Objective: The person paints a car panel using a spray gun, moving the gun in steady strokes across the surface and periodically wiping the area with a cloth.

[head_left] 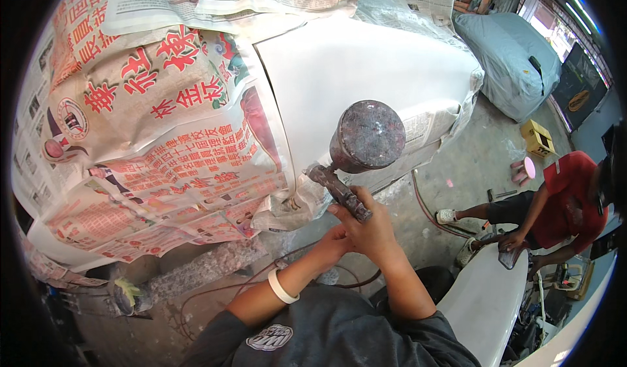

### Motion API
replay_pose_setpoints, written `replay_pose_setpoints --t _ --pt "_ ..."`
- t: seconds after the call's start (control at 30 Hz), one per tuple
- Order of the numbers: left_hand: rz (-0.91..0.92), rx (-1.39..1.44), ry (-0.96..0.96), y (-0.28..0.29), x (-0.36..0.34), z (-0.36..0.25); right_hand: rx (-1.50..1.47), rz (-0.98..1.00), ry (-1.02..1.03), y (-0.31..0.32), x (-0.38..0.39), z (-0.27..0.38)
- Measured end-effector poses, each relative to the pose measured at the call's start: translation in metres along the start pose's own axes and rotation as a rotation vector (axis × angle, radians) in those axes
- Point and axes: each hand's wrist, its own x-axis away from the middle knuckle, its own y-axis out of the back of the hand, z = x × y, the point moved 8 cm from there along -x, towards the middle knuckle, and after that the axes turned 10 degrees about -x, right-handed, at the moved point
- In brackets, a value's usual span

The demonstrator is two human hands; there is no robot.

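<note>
A paint-spattered spray gun [341, 194] with a large round cup [371, 136] on top is in front of me. My right hand [372, 226] is wrapped round its handle. Close against it is my left hand [338, 239], with a white band on the wrist. Its fingers are closed at the lower part of the gun, and what they pinch is hidden. Beyond the gun lies a smooth white car panel [353, 56]. Newspaper sheets [157, 132] cover the bodywork to the left of this panel, and more paper edges its right side.
At the right, a person in a red shirt [567, 194] bends over a separate white panel [486, 298]. A hose [421, 203] crosses the floor. Behind stand a covered vehicle [513, 60], a yellow crate [539, 138] and a pink stool [522, 171]. A dusty board [202, 266] lies below the car.
</note>
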Motion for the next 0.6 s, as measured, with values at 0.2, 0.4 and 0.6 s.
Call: replay_pose_setpoints --t 0.2,0.4,0.6 --pt "0.064 -0.080 0.149 0.003 0.025 -0.002 0.009 -0.142 -0.084 0.036 -0.014 0.001" --pt "0.085 -0.190 0.227 0.036 0.063 0.021 0.038 -0.367 -0.126 0.091 -0.022 -0.001" --pt "0.063 -0.198 0.228 0.046 0.084 0.012 0.052 -0.327 -0.152 0.073 -0.022 0.011"
